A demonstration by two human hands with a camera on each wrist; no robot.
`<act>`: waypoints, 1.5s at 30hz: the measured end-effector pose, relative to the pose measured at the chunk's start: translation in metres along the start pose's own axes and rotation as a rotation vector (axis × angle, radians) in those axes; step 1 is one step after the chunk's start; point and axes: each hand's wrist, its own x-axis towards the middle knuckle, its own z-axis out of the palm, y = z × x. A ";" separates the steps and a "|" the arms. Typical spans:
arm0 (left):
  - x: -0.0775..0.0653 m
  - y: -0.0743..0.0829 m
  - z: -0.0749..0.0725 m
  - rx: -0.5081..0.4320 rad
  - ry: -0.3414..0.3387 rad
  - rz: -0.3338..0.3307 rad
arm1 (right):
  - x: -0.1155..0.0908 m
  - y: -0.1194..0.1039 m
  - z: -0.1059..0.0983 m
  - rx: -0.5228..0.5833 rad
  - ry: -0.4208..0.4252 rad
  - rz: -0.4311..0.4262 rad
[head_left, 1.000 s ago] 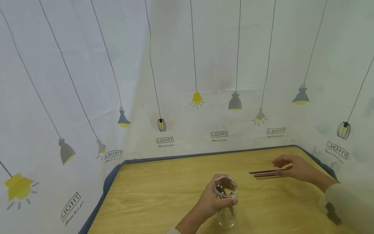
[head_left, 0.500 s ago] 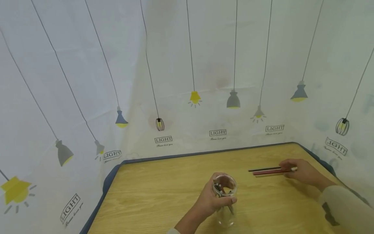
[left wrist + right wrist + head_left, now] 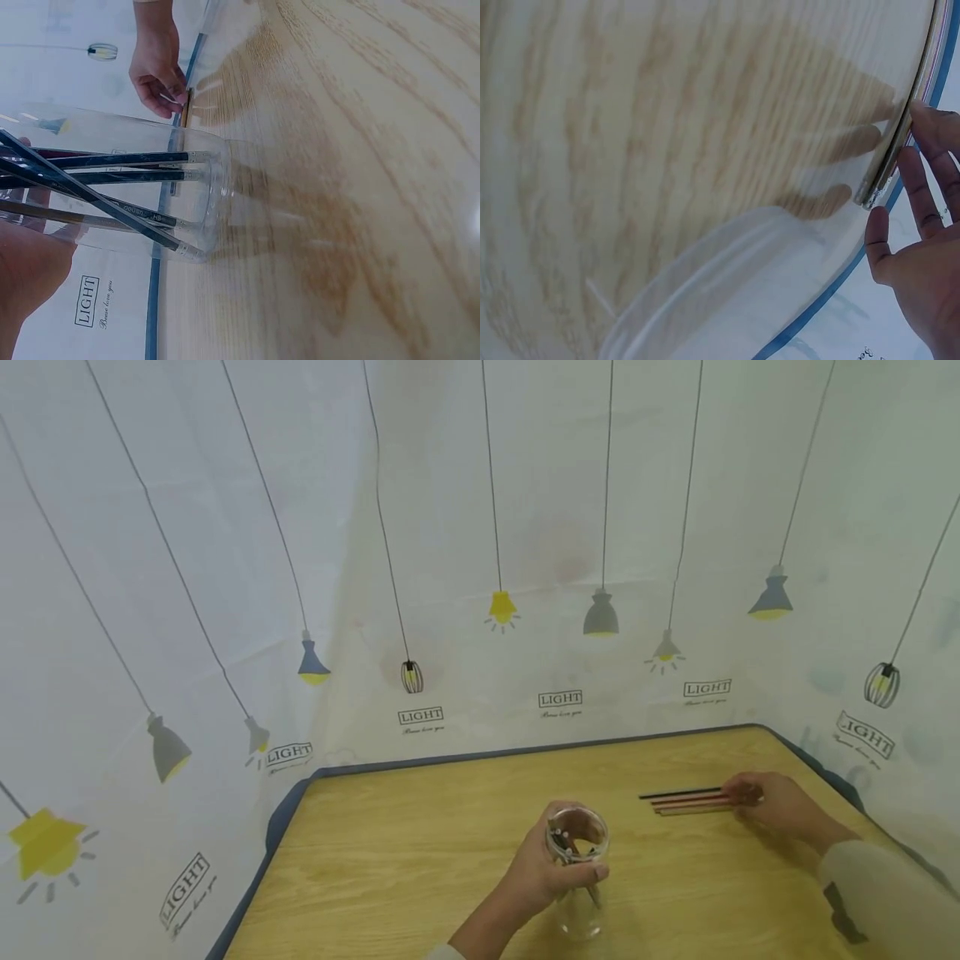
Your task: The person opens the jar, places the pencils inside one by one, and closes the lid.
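In the head view my left hand (image 3: 536, 868) grips a clear jar (image 3: 581, 920) near its rim, with the thumb across the front. Several dark pencils (image 3: 135, 177) and a brown one (image 3: 45, 212) stand in the jar, eraser ends down, as the left wrist view shows. My right hand (image 3: 783, 810) is at the right ends of several pencils (image 3: 682, 802) lying side by side on the table, one black, others red and tan. In the right wrist view its fingers (image 3: 922, 127) touch those pencils, and the thumb (image 3: 877, 229) stands apart from them.
The wood-grain table (image 3: 390, 860) has a dark blue edge (image 3: 480, 760) along the back. Around it hangs a pale curtain (image 3: 465, 527) printed with lamps and lettering. The table surface extends left of the jar.
My right hand has moved a little right, from above the pencils to their right ends. Those ends, visible half a second ago, now lie behind the fingers. The left hand still holds the jar.
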 end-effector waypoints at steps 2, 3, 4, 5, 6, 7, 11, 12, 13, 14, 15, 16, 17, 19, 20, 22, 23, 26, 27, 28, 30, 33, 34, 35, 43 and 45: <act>0.000 0.000 0.000 -0.006 0.000 0.007 | 0.000 -0.001 0.000 0.002 -0.011 0.007; 0.000 0.000 0.000 -0.006 0.000 0.011 | 0.001 -0.001 -0.001 0.004 -0.021 0.012; 0.000 0.000 0.000 -0.007 0.000 0.015 | 0.001 -0.001 -0.001 0.005 -0.030 0.020; 0.000 0.000 0.001 -0.007 0.000 0.016 | 0.002 0.000 0.000 0.002 -0.036 0.024; -0.001 0.000 0.001 -0.006 0.000 0.016 | 0.002 0.001 0.001 0.001 -0.043 0.029; -0.001 0.000 0.001 -0.008 -0.001 0.016 | 0.003 0.002 0.002 -0.005 -0.045 0.032; -0.001 0.001 0.001 -0.004 -0.003 0.014 | 0.003 0.004 0.005 -0.026 -0.037 0.014; -0.001 0.001 0.001 -0.002 -0.005 0.014 | 0.003 0.004 0.005 -0.028 -0.034 0.002; -0.001 0.001 0.001 -0.002 -0.005 0.015 | 0.003 0.004 0.005 -0.032 -0.031 -0.013; -0.001 0.001 0.001 0.000 -0.007 0.016 | 0.003 0.004 0.005 -0.034 -0.029 -0.029; -0.001 0.001 0.000 0.000 -0.009 0.016 | 0.002 0.004 0.006 -0.033 -0.028 -0.039; -0.001 0.001 0.000 -0.001 -0.012 0.017 | 0.002 0.005 0.006 -0.032 -0.027 -0.047; -0.001 0.001 0.000 -0.001 -0.014 0.018 | 0.001 0.005 0.007 -0.034 -0.029 -0.055; -0.001 0.001 0.000 -0.002 -0.017 0.018 | 0.001 0.006 0.008 -0.034 -0.032 -0.060; -0.001 0.001 0.000 -0.002 -0.019 0.019 | 0.000 0.006 0.009 -0.035 -0.032 -0.060; -0.001 0.001 -0.001 -0.001 -0.019 0.017 | 0.000 0.007 0.010 -0.034 -0.033 -0.073; -0.001 0.001 -0.001 -0.002 -0.018 0.017 | 0.000 0.007 0.010 -0.032 -0.031 -0.070; -0.001 0.001 0.000 -0.013 -0.015 0.013 | 0.001 0.005 0.012 -0.037 -0.024 -0.077; -0.001 0.001 0.000 -0.019 -0.014 0.009 | 0.000 0.004 0.012 -0.040 -0.023 -0.078; -0.001 0.001 0.000 -0.024 -0.013 0.007 | 0.000 0.003 0.013 -0.046 -0.021 -0.074; -0.001 0.001 0.000 -0.031 -0.013 0.002 | 0.000 0.001 0.014 -0.058 -0.020 -0.075; -0.001 0.001 0.000 -0.033 -0.011 -0.001 | 0.000 -0.003 0.016 -0.072 -0.014 -0.088; -0.001 0.001 0.001 -0.030 -0.011 0.000 | 0.000 -0.005 0.016 -0.074 -0.010 -0.090; -0.001 0.001 0.001 -0.030 -0.009 -0.001 | 0.001 -0.007 0.016 -0.072 -0.007 -0.095; 0.000 0.001 0.000 -0.018 -0.024 0.016 | 0.006 -0.030 0.014 -0.004 0.011 -0.136; 0.000 0.001 0.000 -0.023 -0.032 0.016 | 0.006 -0.036 0.013 0.012 0.009 -0.142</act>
